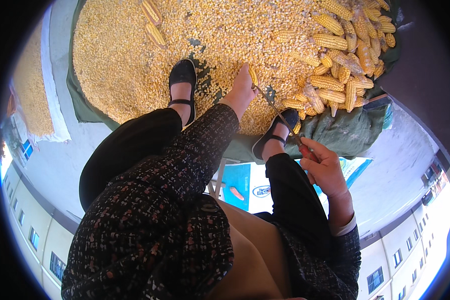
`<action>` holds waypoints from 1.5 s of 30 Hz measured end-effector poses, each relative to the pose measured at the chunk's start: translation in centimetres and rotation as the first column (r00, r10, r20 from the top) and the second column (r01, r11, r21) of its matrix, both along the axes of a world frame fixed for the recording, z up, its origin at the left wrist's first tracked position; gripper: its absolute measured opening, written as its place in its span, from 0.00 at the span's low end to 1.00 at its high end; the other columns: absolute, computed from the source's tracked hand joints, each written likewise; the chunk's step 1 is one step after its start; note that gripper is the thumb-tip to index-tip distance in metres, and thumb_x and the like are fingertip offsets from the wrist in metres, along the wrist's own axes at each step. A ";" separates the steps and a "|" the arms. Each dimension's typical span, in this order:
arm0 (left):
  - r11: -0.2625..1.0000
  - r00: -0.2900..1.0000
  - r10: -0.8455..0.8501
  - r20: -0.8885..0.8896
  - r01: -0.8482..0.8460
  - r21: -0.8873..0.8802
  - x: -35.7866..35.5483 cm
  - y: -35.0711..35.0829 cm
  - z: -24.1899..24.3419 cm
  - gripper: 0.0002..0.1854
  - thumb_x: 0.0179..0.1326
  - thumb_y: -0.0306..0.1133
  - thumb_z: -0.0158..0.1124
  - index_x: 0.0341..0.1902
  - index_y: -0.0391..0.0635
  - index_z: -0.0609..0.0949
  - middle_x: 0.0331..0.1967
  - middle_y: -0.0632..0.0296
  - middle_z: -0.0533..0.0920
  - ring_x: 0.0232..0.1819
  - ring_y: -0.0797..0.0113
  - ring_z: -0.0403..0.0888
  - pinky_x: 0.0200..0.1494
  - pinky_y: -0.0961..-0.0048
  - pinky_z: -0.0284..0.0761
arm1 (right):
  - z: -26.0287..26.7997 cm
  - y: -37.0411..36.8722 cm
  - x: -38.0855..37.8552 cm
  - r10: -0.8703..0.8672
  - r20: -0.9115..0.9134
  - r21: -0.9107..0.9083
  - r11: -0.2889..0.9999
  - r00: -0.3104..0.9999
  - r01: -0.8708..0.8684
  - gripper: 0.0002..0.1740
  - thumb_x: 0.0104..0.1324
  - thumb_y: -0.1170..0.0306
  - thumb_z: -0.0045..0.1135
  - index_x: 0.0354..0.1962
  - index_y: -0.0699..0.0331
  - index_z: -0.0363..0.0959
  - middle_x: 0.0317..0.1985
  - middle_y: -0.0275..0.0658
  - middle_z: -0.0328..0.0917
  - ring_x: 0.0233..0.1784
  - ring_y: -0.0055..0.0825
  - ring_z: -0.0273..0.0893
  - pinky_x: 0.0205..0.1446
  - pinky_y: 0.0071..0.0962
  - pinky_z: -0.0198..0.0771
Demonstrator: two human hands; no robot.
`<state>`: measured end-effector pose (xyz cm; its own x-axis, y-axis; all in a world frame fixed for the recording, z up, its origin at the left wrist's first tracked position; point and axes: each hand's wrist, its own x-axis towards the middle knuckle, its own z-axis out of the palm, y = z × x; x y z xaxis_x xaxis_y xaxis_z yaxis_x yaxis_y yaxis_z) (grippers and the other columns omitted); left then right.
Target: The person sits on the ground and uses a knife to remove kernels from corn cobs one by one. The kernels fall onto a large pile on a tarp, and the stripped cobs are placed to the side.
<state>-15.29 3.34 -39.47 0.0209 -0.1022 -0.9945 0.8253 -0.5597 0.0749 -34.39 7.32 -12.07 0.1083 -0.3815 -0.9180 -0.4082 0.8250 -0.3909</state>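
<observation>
My left hand [243,88] is closed around a yellow corn cob [252,76], much of it hidden by the hand. In my right hand [325,167] is the red handle of a long thin metal tool [279,114], which looks like a screwdriver. Its shaft slants up and left, and its tip is at the near end of the cob by my left fingers. Beneath and around the hands spreads a thick layer of loose corn kernels [116,63]. A heap of whole corn cobs [330,82] lies to the right of my left hand.
My black-shoed feet [182,82] stand among the kernels at the near edge of a green cloth [333,131]. Two more cobs [154,33] lie on the kernels at the upper left. A blue and white printed sheet [236,178] and a stool leg [220,176] are below.
</observation>
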 end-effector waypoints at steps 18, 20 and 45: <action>0.991 0.998 0.061 0.017 -0.059 -0.122 -0.4 0.7 0.3 0.13 0.70 0.46 0.50 0.46 0.51 0.73 0.37 0.66 0.75 0.37 0.72 0.74 0.41 0.72 0.74 | -3.7 2.5 0.2 0.194 0.059 -0.429 0.891 0.979 -0.151 0.26 0.58 0.80 0.55 0.57 0.70 0.69 0.30 0.39 0.77 0.17 0.12 0.65 0.15 0.14 0.58; 0.991 0.998 0.061 0.022 -0.058 -0.121 0.0 1.0 -0.2 0.12 0.70 0.46 0.49 0.44 0.52 0.73 0.36 0.67 0.75 0.35 0.73 0.74 0.39 0.72 0.72 | -2.1 0.7 1.1 0.030 0.080 -0.083 0.996 0.996 -0.023 0.26 0.58 0.79 0.56 0.56 0.70 0.69 0.34 0.39 0.78 0.22 0.14 0.69 0.23 0.15 0.65; 0.996 0.996 0.082 0.041 -0.080 -0.050 -0.8 0.2 0.9 0.17 0.71 0.52 0.43 0.46 0.53 0.72 0.38 0.67 0.74 0.35 0.74 0.70 0.43 0.71 0.68 | -4.3 -0.3 2.3 -0.063 -0.003 -0.013 0.998 0.998 0.063 0.28 0.58 0.78 0.56 0.58 0.73 0.67 0.22 0.35 0.72 0.12 0.15 0.62 0.13 0.17 0.54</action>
